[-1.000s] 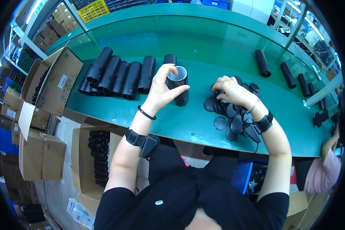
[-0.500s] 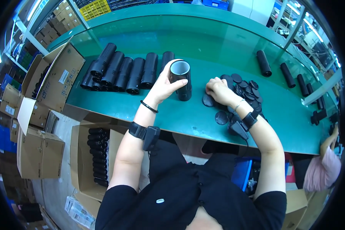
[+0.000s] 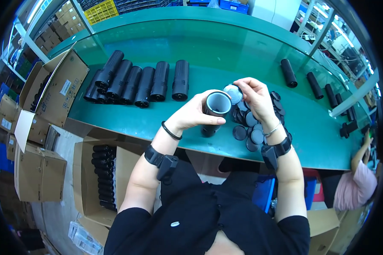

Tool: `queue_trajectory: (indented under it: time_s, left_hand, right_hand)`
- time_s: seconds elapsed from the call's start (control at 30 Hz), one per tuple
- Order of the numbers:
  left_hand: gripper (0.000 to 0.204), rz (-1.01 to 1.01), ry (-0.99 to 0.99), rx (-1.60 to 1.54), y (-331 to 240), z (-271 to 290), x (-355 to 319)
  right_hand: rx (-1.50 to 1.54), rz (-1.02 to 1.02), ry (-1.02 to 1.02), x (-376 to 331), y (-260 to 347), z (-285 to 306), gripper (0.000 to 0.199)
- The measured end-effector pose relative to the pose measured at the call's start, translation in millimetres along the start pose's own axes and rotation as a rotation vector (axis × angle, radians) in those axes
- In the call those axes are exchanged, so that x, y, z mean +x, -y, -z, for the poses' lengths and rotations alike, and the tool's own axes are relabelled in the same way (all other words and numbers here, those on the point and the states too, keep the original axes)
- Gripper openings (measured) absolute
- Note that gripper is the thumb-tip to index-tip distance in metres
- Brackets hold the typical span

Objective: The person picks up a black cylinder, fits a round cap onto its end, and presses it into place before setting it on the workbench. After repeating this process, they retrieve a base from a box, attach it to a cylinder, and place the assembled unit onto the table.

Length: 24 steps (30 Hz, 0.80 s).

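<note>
My left hand [image 3: 196,111] is wrapped round a black cylindrical tube [image 3: 210,130], its round, pale-lined mouth facing up. Pinched in the fingers of my right hand [image 3: 258,98] is a round disc cap [image 3: 233,94], tilted and shiny on the side that shows, close beside the tube's mouth. Whether the cap touches the rim I cannot tell. Below and behind my right hand lies a loose pile of dark round caps [image 3: 257,136]. To the left, several more black tubes [image 3: 144,87] lie side by side on the green table [image 3: 225,51].
An open carton [image 3: 64,93] stands at the table's left end. Below the front edge, another carton [image 3: 81,178] holds stacked black tubes. More tubes [image 3: 288,73] lie far right, near a metal post [image 3: 356,96]. A co-worker in a pink sleeve [image 3: 356,187] is at the right.
My right hand has lifted a cap from the pile and brought it up beside the tube's mouth. My left hand and the tube have moved slightly right and nearer.
</note>
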<state>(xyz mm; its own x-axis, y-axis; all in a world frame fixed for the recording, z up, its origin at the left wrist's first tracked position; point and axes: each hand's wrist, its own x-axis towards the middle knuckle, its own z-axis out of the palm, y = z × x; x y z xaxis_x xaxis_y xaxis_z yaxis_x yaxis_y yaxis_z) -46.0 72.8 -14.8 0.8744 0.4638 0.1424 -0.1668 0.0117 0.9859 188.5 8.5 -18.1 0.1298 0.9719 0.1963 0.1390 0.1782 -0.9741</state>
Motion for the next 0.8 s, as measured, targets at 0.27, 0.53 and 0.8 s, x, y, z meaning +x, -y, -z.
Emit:
queue_trajectory:
  time_s: [0.27,0.53,0.8]
  left_hand:
    - [0.064,-0.017,0.025,-0.073,13.7,-10.6,-2.1]
    - [0.061,-0.14,-0.135,-0.083,10.7,15.5,0.0]
    - [0.07,-0.157,-0.159,0.114,16.9,2.4,-6.1]
  right_hand:
    - [0.541,0.069,0.258,-29.4,-9.6,-19.7,0.079]
    - [0.649,-0.015,0.168,-27.4,-2.7,7.8,0.072]
    - [0.24,0.004,0.237,-39.5,23.6,1.2,0.064]
